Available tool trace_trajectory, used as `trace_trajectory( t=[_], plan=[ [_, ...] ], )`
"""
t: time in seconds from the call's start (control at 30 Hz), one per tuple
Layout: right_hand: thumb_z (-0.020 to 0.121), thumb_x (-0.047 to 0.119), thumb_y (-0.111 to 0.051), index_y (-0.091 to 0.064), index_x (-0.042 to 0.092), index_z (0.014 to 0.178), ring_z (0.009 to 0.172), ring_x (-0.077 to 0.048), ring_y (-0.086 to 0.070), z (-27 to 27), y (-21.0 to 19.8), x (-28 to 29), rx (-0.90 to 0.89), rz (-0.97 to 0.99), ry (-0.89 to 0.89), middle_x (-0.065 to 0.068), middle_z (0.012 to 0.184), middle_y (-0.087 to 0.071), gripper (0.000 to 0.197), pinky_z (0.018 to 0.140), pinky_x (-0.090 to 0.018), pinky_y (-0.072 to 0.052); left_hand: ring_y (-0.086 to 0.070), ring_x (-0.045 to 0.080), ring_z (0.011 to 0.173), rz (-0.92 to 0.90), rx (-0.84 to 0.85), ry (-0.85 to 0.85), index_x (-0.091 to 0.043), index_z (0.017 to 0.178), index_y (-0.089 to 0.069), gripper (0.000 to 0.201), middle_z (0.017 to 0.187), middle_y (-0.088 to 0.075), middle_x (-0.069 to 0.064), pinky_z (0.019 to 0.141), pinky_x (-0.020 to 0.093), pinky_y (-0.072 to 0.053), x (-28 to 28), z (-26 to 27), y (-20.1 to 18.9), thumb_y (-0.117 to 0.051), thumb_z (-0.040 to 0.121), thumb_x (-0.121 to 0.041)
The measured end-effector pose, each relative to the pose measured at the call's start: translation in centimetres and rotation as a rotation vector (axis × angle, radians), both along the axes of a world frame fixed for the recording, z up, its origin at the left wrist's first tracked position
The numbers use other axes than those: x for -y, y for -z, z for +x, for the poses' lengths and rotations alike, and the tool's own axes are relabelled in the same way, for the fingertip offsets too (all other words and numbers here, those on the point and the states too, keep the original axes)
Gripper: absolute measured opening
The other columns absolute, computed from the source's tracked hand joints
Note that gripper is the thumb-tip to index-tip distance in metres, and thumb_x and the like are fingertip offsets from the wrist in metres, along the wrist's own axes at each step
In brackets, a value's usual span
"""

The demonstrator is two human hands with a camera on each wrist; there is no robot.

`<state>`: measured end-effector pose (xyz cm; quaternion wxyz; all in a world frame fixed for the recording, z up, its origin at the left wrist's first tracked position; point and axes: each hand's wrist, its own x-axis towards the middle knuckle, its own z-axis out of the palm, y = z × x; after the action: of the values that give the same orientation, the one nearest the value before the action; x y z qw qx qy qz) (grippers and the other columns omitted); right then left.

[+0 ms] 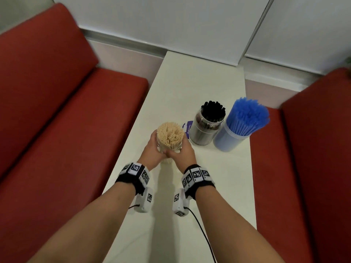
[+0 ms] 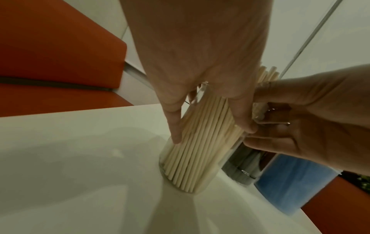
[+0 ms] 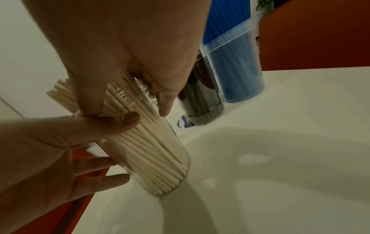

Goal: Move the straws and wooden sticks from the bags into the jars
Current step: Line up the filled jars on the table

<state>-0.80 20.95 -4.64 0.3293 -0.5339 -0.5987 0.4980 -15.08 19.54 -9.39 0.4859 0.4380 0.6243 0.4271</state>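
Standing upright on the white table (image 1: 190, 88), the clear jar (image 2: 202, 182) keeps its cream straws (image 1: 171, 134) pointing straight up, long axis vertical. We see red benches (image 1: 57, 103) on both sides and pale wall panels beyond. Our left hand (image 1: 154, 147) wraps the jar's left side, fingers curled on the glass; our right hand (image 1: 183, 149) clasps the right, thumbs meeting in front. Further right stand the black straws' jar (image 1: 206, 130) and the blue straws' jar (image 1: 228, 139).

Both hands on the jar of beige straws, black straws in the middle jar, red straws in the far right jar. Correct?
One error: the straws in the far right jar are blue straws, not red, as the head view shows. Left hand and right hand do hold the beige jar.
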Motion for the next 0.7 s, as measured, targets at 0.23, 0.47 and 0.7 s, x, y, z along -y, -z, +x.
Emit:
trace_trajectory(
  t=[0.23, 0.47, 0.7],
  plan=[
    [0.081, 0.017, -0.082, -0.041, 0.017, 0.147, 0.125, -0.015, -0.057, 0.1, 0.1, -5.7, 0.093, 0.008, 0.080, 0.001, 0.136, -0.061, 0.079, 0.109, -0.036, -0.046, -0.057, -0.017, 0.115, 0.077, -0.015, 0.124, -0.032, 0.150, -0.034, 0.099, 0.133, -0.059, -0.018, 0.089, 0.006, -0.048, -7.1, -0.4, 0.7, -0.087, 0.073, -0.001],
    [0.085, 0.026, -0.080, -0.028, 0.013, 0.155, 0.138, -0.020, -0.047, -1.5, 1.1, -8.9, 0.131, -0.034, 0.115, 0.002, 0.150, -0.048, 0.088, 0.114, -0.035, -0.040, -0.048, 0.017, 0.140, 0.080, 0.069, 0.118, -0.023, 0.160, -0.015, 0.115, 0.154, -0.046, 0.004, 0.117, 0.039, -0.042, -11.3, -1.4, 1.8, -0.085, 0.073, 0.006],
    [0.069, 0.043, -0.088, 0.008, 0.034, 0.159, 0.150, -0.014, -0.019, -5.4, 1.6, -10.6, 0.153, 0.184, 0.205, -0.002, 0.165, -0.013, 0.131, 0.117, -0.031, -0.026, -0.066, 0.002, 0.116, 0.109, 0.137, -0.019, -0.027, 0.146, -0.038, 0.075, 0.139, -0.060, 0.000, 0.094, 0.029, -0.058, -12.6, -1.3, 3.5, -0.076, 0.086, -0.005]
  ],
)
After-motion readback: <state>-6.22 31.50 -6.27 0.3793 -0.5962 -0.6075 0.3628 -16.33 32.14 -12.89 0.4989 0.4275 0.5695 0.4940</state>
